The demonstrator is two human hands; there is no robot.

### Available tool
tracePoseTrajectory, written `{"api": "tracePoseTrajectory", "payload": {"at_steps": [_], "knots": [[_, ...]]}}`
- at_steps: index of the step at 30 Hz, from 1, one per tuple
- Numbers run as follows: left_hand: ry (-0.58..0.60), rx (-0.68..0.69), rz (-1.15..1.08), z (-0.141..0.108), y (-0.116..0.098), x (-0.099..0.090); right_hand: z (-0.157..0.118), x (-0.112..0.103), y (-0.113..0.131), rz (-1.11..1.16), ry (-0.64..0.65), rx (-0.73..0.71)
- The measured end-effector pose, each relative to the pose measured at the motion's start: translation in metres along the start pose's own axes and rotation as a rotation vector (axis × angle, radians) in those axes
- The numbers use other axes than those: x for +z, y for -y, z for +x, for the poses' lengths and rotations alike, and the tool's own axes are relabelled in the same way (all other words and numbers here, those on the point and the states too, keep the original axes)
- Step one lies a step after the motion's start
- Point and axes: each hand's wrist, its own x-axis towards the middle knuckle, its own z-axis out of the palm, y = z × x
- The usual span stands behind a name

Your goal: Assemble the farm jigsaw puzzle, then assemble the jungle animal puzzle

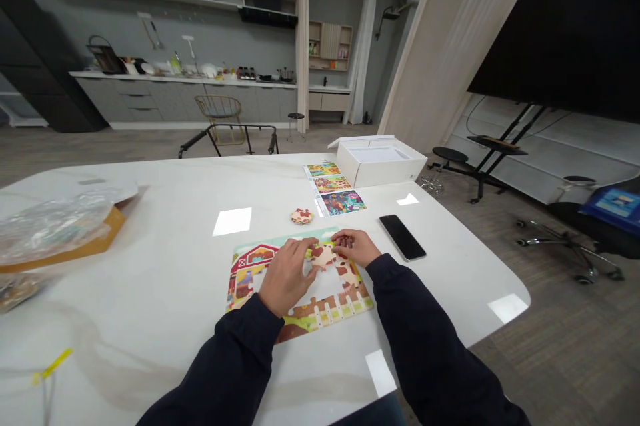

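Observation:
A partly assembled farm jigsaw puzzle [350, 303] lies on the white table, with a red barn at its left and a white fence along its lower right. Its middle shows bare white. My left hand [287, 273] is over the puzzle, thumb and fingers apart at the left side of a brown-and-white puzzle piece [323, 257]. My right hand [357, 246] is at that piece's upper right, fingertips pinched together; whatever they grip is too small to make out. Just beyond the puzzle's top edge sits a small stack of loose pieces [301, 216].
Behind the puzzle are a picture sheet [334, 187] and an open white box [383, 163]. A black phone [403, 237] lies to the right. Plastic-wrapped packaging [60, 226] covers the table's left side, with a yellow tie [57, 364] nearer me.

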Motion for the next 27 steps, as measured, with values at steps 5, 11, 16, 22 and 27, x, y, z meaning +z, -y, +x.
{"api": "tracePoseTrajectory", "payload": {"at_steps": [5,11,16,22,27], "knots": [[0.020,-0.017,-0.004,0.000,-0.001,-0.003,0.000,0.000,0.000,-0.001,0.005,-0.011],[0.228,0.036,-0.068,-0.003,-0.009,-0.002,0.001,0.000,-0.002,0.035,0.008,-0.017],[0.406,0.077,-0.086,-0.007,-0.018,0.005,0.000,0.000,-0.003,0.048,0.019,-0.008],[0.438,0.062,-0.062,-0.008,-0.021,0.003,0.001,0.000,-0.004,0.073,0.019,-0.004],[0.452,0.049,-0.042,-0.008,-0.024,0.000,0.001,-0.001,-0.004,0.071,0.030,0.006]]}}
